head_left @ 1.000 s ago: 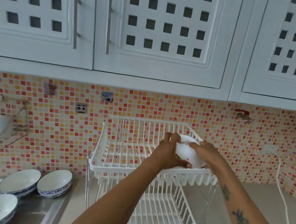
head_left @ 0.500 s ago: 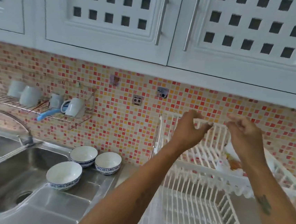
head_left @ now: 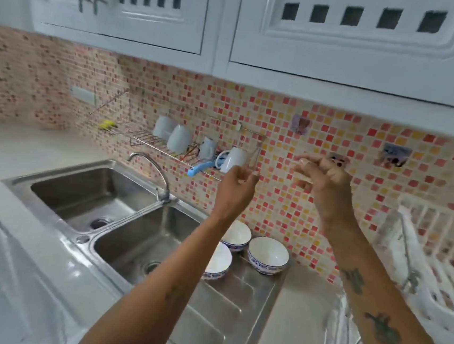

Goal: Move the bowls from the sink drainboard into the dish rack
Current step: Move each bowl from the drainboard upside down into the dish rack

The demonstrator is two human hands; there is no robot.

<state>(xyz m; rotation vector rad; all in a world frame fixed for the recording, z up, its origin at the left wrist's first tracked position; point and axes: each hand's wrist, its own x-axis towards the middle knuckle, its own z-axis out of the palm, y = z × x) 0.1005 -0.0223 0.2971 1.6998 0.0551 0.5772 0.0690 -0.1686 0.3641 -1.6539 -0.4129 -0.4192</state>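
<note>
Both hands, off the dish rack point(head_left: 433, 263) since a second ago, now raised empty: left hand point(head_left: 236, 188) and right hand point(head_left: 326, 181), fingers loosely curled and apart; beyond, three bowls point(head_left: 267, 254) on sink drainboard point(head_left: 238, 297); farther, mugs point(head_left: 179, 139) on wall rack.

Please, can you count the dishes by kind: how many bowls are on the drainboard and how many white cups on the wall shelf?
Bowls: 3
White cups: 4
Total: 7
</note>
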